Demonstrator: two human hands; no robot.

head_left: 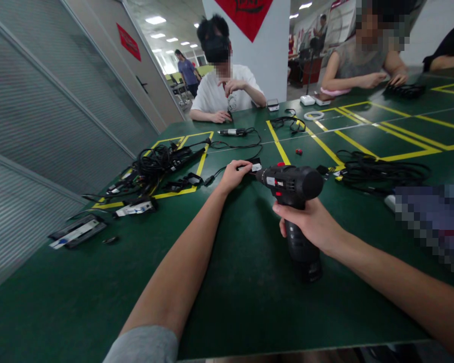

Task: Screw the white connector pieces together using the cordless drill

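A black cordless drill (295, 186) is gripped by its handle in my right hand (316, 227), its tip pointing left. Stretched forward, my left hand (235, 175) has its fingers closed at the edge of a small black part with a white label (256, 166), close to the drill's tip. What lies under those fingertips is partly hidden. A black cable with a connector (209, 180) lies just left of my left hand.
Tangled black cables (155, 164) cover the left of the green table (230, 307); more cables (382, 169) lie at right. Flat black parts (79, 231) are at front left. Yellow tape marks the top. A tiny red piece (298, 151) lies beyond the drill. People sit across.
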